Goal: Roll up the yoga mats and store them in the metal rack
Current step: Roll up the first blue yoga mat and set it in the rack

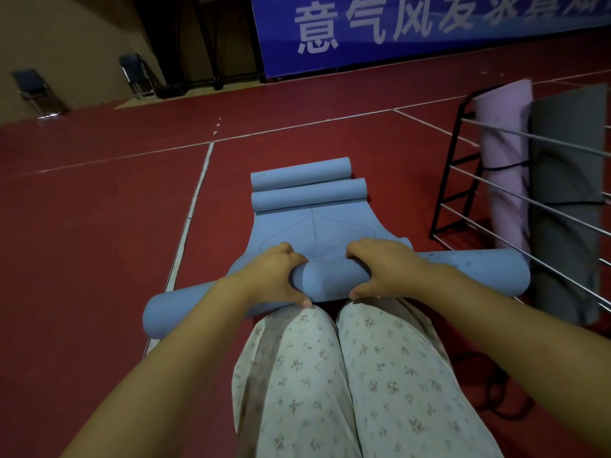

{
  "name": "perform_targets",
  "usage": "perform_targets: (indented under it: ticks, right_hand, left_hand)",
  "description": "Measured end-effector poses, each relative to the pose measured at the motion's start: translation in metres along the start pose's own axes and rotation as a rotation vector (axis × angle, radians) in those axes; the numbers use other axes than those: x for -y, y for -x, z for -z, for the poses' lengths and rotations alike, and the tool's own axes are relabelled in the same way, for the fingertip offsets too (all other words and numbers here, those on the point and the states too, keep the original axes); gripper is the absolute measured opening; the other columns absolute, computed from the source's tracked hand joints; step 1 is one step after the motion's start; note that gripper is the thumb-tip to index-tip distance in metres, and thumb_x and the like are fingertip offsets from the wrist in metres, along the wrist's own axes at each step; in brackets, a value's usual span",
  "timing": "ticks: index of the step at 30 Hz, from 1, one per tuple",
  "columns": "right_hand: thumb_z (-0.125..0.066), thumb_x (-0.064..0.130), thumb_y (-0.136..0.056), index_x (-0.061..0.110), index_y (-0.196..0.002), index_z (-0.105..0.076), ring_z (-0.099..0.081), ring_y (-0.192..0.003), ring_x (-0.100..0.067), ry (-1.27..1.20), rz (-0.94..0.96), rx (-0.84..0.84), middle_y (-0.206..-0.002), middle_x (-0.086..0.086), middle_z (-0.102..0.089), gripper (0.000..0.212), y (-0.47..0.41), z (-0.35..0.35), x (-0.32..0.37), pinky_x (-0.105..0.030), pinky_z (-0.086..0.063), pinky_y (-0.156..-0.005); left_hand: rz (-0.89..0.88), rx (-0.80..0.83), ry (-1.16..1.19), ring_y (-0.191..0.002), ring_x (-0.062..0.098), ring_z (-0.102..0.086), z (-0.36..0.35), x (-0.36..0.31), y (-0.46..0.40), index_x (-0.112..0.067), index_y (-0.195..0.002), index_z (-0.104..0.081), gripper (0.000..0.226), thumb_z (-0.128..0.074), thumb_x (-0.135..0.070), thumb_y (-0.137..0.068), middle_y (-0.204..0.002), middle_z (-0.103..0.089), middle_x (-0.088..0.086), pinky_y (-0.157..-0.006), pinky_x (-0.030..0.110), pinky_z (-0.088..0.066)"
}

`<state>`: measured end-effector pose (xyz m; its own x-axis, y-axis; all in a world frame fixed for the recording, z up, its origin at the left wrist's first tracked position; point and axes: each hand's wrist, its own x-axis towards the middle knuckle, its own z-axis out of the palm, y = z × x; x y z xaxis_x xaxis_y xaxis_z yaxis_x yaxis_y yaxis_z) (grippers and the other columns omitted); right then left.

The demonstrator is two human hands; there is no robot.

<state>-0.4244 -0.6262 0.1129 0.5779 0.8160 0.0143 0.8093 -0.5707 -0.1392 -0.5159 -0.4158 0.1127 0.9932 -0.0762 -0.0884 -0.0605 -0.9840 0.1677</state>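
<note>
A blue yoga mat lies on the red floor in front of my knees, partly rolled at its near end into a thick roll. My left hand and my right hand both grip the middle of that roll, fingers curled over its top and thumbs underneath. The mat's far end curls into a small roll, and a second blue roll lies just behind it. The metal rack stands at the right, holding an upright pink mat and a grey mat.
White court lines cross the red floor left of the mat. Two folding chairs stand by the far wall at the left. A blue banner hangs at the back. A black strap lies on the floor at my right.
</note>
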Motion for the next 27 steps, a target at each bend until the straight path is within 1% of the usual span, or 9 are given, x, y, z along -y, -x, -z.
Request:
perform_targets:
  ticks: [3,7,9,13,15,19,21,24,27]
  right_hand:
    - [-0.073,0.056,-0.071,0.023,-0.115,-0.048,-0.053,-0.101,-0.016,-0.025,-0.009,0.015,-0.110,0.005,-0.053,0.060,-0.002,0.002,-0.004,-0.030,-0.031,-0.069]
    - [-0.074,0.055,-0.070,0.019,-0.115,-0.045,-0.053,-0.100,-0.020,0.074,0.020,0.028,-0.111,0.000,-0.051,0.065,-0.002,-0.002,0.001,-0.033,-0.040,-0.073]
    - [-0.074,0.053,-0.071,0.017,-0.116,-0.042,-0.051,-0.101,-0.023,0.166,0.031,0.020,-0.113,-0.002,-0.048,0.067,-0.001,-0.006,0.005,-0.032,-0.038,-0.072]
    - [-0.073,0.048,-0.074,0.017,-0.116,-0.041,-0.050,-0.103,-0.025,0.202,0.051,-0.002,-0.115,-0.004,-0.049,0.061,0.001,0.005,0.009,-0.036,-0.042,-0.080]
    - [-0.071,0.049,-0.074,0.018,-0.115,-0.042,-0.051,-0.103,-0.024,0.221,0.073,-0.007,-0.113,-0.004,-0.051,0.060,0.005,0.016,0.011,-0.035,-0.041,-0.078]
    - [-0.070,0.054,-0.073,0.022,-0.116,-0.045,-0.052,-0.099,-0.020,0.161,0.119,-0.067,-0.109,0.001,-0.052,0.059,0.037,0.043,0.021,-0.033,-0.041,-0.077]
    - [-0.070,0.056,-0.071,0.024,-0.116,-0.046,-0.052,-0.097,-0.018,0.123,0.146,-0.093,-0.107,0.003,-0.052,0.060,0.062,0.053,0.028,-0.034,-0.042,-0.078]
    - [-0.071,0.057,-0.067,0.025,-0.111,-0.050,-0.054,-0.090,-0.018,0.043,0.194,-0.133,-0.102,0.004,-0.055,0.058,0.103,0.051,0.042,-0.037,-0.045,-0.075]
    - [-0.070,0.058,-0.067,0.026,-0.108,-0.052,-0.054,-0.091,-0.015,-0.019,0.176,-0.086,-0.100,0.007,-0.057,0.055,0.135,0.033,0.052,-0.037,-0.046,-0.076]
  left_hand:
    - [0.035,-0.055,-0.032,-0.110,0.022,-0.053,-0.001,0.000,-0.001,-0.019,-0.132,-0.047,0.082,-0.081,-0.050,-0.065,-0.121,-0.053,0.003,-0.088,0.029,-0.040]
    - [-0.005,-0.167,-0.041,-0.095,0.020,-0.056,-0.006,0.003,0.004,-0.018,-0.114,-0.054,0.065,-0.081,-0.050,-0.064,-0.108,-0.058,0.001,-0.071,0.026,-0.036]
    - [-0.026,-0.196,-0.048,-0.093,0.021,-0.055,-0.009,0.005,0.006,-0.018,-0.112,-0.054,0.063,-0.080,-0.050,-0.064,-0.105,-0.058,0.002,-0.071,0.026,-0.036]
    - [-0.050,-0.214,-0.112,-0.090,0.022,-0.055,-0.002,-0.001,0.009,-0.015,-0.107,-0.055,0.058,-0.077,-0.050,-0.067,-0.101,-0.057,0.004,-0.070,0.029,-0.038]
    - [-0.052,-0.204,-0.120,-0.087,0.022,-0.055,0.008,-0.007,0.015,-0.017,-0.104,-0.054,0.055,-0.076,-0.051,-0.067,-0.099,-0.057,0.002,-0.069,0.031,-0.041]
    - [-0.093,-0.208,-0.146,-0.083,0.020,-0.056,0.038,-0.025,0.047,-0.019,-0.103,-0.052,0.054,-0.076,-0.050,-0.066,-0.096,-0.057,-0.002,-0.069,0.036,-0.048]
    - [-0.132,-0.225,-0.176,-0.080,0.019,-0.056,0.048,-0.041,0.072,-0.018,-0.102,-0.053,0.055,-0.070,-0.055,-0.065,-0.093,-0.058,-0.003,-0.067,0.036,-0.048]
    - [-0.228,-0.295,-0.230,-0.072,0.018,-0.057,0.044,-0.064,0.110,-0.019,-0.096,-0.055,0.056,-0.052,-0.064,-0.061,-0.085,-0.059,-0.004,-0.057,0.034,-0.048]
    - [-0.306,-0.316,-0.209,-0.066,0.017,-0.059,0.021,-0.076,0.135,-0.019,-0.089,-0.057,0.050,-0.056,-0.060,-0.062,-0.078,-0.059,-0.004,-0.050,0.030,-0.047]
